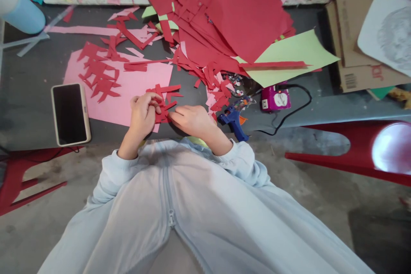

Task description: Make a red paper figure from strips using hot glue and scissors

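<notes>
My left hand (143,113) is curled round a bunch of red paper strips (164,102) at the near edge of the dark table (28,111). My right hand (192,120) lies just to the right of it, fingers pinched on the same red strips. The strips fan out above both hands, over the corner of a pink paper sheet (135,90). More cut red pieces (98,75) lie scattered on that pink sheet. Both sleeves are pale blue.
A phone (70,113) lies face up at the left. A blue glue gun (233,120) and a magenta power adapter (276,99) with a black cord sit right of my hands. Red paper sheets (244,13), a light green sheet (289,58) and cardboard (356,30) fill the back.
</notes>
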Demonstrator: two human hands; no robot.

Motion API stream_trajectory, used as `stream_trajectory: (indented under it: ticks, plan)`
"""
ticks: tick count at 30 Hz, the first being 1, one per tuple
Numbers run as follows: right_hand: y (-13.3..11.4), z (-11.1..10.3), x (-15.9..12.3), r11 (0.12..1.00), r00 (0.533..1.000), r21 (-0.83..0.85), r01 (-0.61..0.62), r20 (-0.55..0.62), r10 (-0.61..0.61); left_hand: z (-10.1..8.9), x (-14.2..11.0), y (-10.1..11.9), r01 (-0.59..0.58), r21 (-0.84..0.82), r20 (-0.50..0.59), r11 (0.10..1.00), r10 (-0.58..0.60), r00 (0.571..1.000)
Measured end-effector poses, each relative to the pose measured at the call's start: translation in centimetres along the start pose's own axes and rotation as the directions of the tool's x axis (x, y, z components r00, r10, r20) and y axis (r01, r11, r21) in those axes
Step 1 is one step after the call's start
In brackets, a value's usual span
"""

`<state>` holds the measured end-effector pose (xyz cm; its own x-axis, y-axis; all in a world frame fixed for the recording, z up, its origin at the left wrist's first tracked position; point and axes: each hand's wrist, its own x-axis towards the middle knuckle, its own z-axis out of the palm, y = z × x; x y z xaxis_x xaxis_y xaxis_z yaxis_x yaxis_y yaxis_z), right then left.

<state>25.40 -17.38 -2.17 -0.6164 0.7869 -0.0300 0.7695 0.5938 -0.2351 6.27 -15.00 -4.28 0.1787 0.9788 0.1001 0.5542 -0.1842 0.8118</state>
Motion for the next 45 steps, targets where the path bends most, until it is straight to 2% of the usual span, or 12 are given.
stream_trajectory:
  ticks: [4, 9, 12, 15, 18, 22, 27, 36, 38, 42, 45]
  plan:
    - [-0.7, 0.2, 0.3, 0.999, 0.999, 0.034, 0.017, 0.030, -0.018, 0.2, 0.0, -0.1, 0.008, -0.107, -0.039, 0.994, -0.012, 0.999]
    - [-0.6, 0.3, 0.3, 0.996, 1.000, 0.090, 0.010, 0.001, -0.010, 0.0, -0.7, -0.6, -0.010, -0.189, -0.086, 0.982, -0.006, 0.996]
    - [-0.2, -0.1, 0.3, 0.979, 0.996, 0.200, -0.042, -0.073, 0.058, -0.3, -1.1, -0.8, -0.077, -0.092, -0.167, 0.993, 0.061, 0.984]
    - [0.2, -0.7, 0.5, 0.911, 0.965, 0.381, -0.156, -0.139, 0.223, -0.8, -1.4, -0.6, -0.139, 0.047, -0.189, 0.989, 0.145, 0.971]
    - [0.3, -1.2, 1.0, 0.802, 0.938, 0.547, -0.241, -0.081, 0.337, -1.0, -1.7, -0.1, -0.131, 0.133, -0.153, 0.982, 0.151, 0.977]
    - [-0.2, -1.2, 1.8, 0.692, 0.933, 0.669, -0.269, 0.003, 0.359, -1.2, -2.3, 0.4, -0.081, 0.266, -0.071, 0.960, 0.103, 0.992]
    - [-0.7, -0.5, 2.4, 0.626, 0.920, 0.730, -0.274, 0.008, 0.393, -1.5, -3.2, 0.3, -0.103, 0.379, -0.086, 0.920, 0.146, 0.986]
    - [-1.2, -0.3, 2.5, 0.659, 0.943, 0.722, -0.211, -0.027, 0.331, -1.3, -3.9, -0.4, -0.063, 0.363, -0.136, 0.930, 0.120, 0.984]
    - [-1.4, -0.4, 2.4, 0.713, 0.956, 0.672, -0.200, -0.025, 0.292, -1.3, -3.9, -0.2, -0.022, 0.335, -0.182, 0.942, 0.088, 0.979]
    - [-2.0, -0.7, 2.3, 0.871, 0.977, 0.451, -0.192, 0.008, 0.211, -1.4, -4.0, 0.2, 0.058, 0.265, -0.249, 0.963, 0.010, 0.968]
    - [-2.4, -0.7, 2.2, 0.931, 0.986, 0.324, -0.167, 0.040, 0.163, -1.5, -4.1, 0.3, 0.081, 0.236, -0.270, 0.968, -0.015, 0.963]
